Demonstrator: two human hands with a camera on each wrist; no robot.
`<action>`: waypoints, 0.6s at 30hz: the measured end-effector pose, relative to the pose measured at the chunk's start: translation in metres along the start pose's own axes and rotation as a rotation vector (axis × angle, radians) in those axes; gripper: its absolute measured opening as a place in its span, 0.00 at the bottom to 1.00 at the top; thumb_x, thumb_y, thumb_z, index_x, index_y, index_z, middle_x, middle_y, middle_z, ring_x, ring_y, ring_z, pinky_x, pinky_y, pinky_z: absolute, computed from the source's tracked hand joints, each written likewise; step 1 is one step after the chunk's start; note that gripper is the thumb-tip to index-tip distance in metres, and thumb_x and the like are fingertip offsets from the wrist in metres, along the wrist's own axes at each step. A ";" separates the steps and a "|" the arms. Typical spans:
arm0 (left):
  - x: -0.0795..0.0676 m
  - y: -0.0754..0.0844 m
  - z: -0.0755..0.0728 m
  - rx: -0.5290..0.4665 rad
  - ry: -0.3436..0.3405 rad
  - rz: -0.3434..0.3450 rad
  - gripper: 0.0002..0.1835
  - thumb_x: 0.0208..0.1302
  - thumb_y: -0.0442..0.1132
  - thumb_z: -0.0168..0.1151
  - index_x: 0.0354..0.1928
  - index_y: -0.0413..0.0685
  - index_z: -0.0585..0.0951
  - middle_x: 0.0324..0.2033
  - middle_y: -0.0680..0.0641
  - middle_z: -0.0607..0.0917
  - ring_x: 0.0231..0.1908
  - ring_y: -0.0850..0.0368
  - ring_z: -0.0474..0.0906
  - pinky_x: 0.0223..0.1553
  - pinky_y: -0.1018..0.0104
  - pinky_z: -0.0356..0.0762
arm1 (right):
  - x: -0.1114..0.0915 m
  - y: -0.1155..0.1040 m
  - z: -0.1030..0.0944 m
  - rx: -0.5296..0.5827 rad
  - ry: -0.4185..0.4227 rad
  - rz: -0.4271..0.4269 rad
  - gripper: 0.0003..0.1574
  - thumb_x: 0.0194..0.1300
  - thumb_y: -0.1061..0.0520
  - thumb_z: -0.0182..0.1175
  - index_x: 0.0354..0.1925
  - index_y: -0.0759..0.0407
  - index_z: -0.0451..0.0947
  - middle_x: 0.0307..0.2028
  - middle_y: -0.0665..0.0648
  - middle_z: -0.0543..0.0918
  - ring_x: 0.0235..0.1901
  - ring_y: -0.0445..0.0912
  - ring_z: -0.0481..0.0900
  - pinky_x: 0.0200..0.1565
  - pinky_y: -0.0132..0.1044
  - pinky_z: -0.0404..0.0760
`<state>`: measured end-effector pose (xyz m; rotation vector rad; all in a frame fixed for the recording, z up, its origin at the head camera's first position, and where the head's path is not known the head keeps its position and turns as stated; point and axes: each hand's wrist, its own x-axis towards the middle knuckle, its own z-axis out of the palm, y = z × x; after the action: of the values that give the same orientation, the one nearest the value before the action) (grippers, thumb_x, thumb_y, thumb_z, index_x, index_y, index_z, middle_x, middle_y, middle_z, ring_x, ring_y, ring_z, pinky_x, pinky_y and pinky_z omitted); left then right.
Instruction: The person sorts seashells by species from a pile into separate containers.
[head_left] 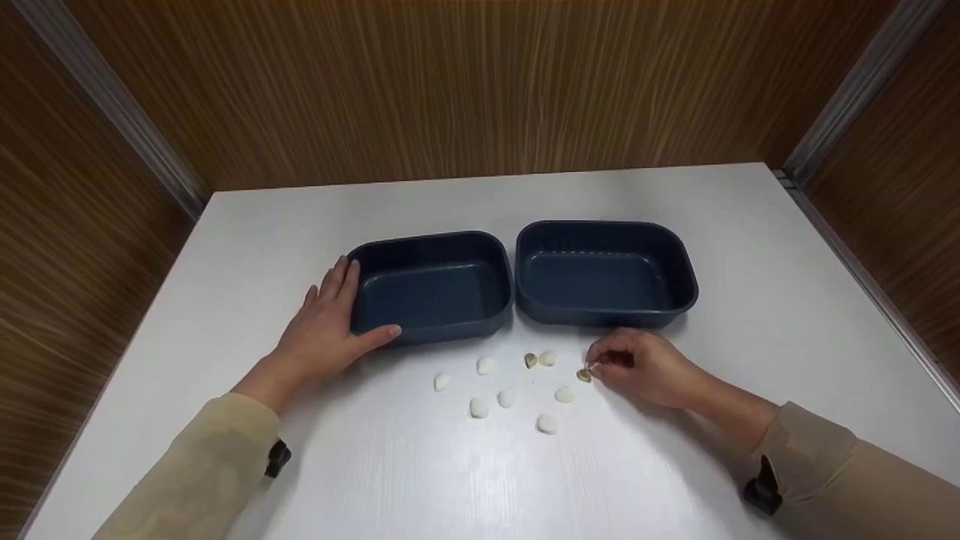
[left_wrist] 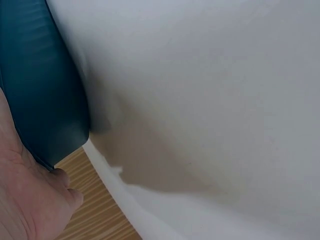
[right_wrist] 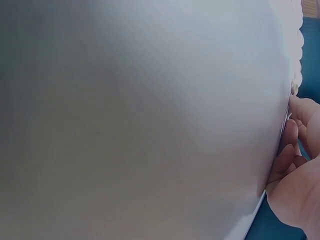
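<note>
My left hand (head_left: 322,322) rests against the left dark blue rectangular container (head_left: 431,334), its fingers extended along the left side and the thumb at the front rim. In the left wrist view, the palm (left_wrist: 35,200) lies close to the blue wall (left_wrist: 45,90). My right hand (head_left: 649,367) is low over the table, thumb and index finger pinching a small brown shell-like piece (head_left: 584,375) with a whitish edge. Left of it lie several white pebble-like pieces (head_left: 547,424) and another brown piece (head_left: 531,361). The right wrist view shows the curled fingers (right_wrist: 285,160) at its right edge.
A second dark blue container (head_left: 600,316) stands right beside the first, with a narrow gap between them. Both stand on a white table (head_left: 420,480). Wood-grain panels (head_left: 480,90) enclose the table at the back and sides.
</note>
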<state>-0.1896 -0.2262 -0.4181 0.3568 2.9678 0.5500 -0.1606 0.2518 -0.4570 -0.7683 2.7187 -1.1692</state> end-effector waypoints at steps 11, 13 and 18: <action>0.000 0.001 -0.001 -0.012 0.001 -0.004 0.68 0.63 0.84 0.51 0.86 0.46 0.36 0.85 0.42 0.34 0.83 0.39 0.36 0.80 0.40 0.36 | 0.002 0.000 -0.003 0.039 -0.018 -0.014 0.10 0.63 0.68 0.72 0.40 0.54 0.89 0.35 0.49 0.84 0.37 0.41 0.77 0.38 0.29 0.76; 0.000 0.001 -0.001 -0.010 0.000 -0.004 0.68 0.63 0.84 0.51 0.86 0.46 0.36 0.85 0.41 0.35 0.83 0.39 0.36 0.80 0.40 0.36 | 0.002 0.000 -0.002 0.044 -0.021 -0.009 0.10 0.63 0.68 0.72 0.40 0.54 0.89 0.34 0.47 0.83 0.36 0.41 0.77 0.38 0.29 0.76; -0.001 0.001 0.000 -0.016 0.008 -0.002 0.68 0.64 0.83 0.52 0.86 0.45 0.37 0.85 0.40 0.35 0.83 0.38 0.35 0.80 0.39 0.36 | 0.004 0.000 -0.001 0.027 -0.022 -0.015 0.11 0.63 0.69 0.71 0.40 0.55 0.89 0.32 0.46 0.83 0.35 0.40 0.76 0.37 0.28 0.75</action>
<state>-0.1885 -0.2252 -0.4178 0.3506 2.9691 0.5758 -0.1645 0.2506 -0.4555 -0.7942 2.6778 -1.1906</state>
